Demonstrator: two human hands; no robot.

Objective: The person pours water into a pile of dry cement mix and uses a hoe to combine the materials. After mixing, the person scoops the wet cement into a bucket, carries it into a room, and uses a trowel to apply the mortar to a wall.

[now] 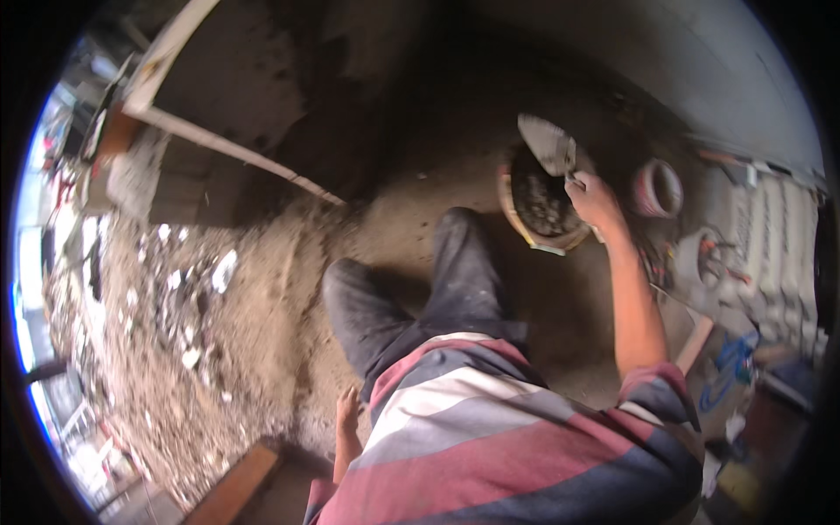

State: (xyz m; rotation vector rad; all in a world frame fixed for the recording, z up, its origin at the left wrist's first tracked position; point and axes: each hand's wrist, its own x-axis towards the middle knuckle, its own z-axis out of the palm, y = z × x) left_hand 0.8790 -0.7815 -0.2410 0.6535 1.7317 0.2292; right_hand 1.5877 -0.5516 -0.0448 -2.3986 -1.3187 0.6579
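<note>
My right hand (597, 205) is closed round the handle of a pointing trowel (548, 145). Its broad blade, smeared with grey, is held over the far side of a round tub (509, 208). Dark, lumpy wet mix (544, 203) lies inside, partly hidden by my hand and the blade. My left hand (348, 406) hangs low beside my left hip, its fingers loosely extended and no object visible in it. It is small and partly cut off by my shirt.
A white and red bucket (658, 189) stands right of the tub, and a pale container (700, 257) sits nearer. Blue hose or cord (728, 367) lies at right. A wooden-edged panel (236, 153) is at far left, above dirt and rubble (188, 324). A plank (232, 486) lies at lower left.
</note>
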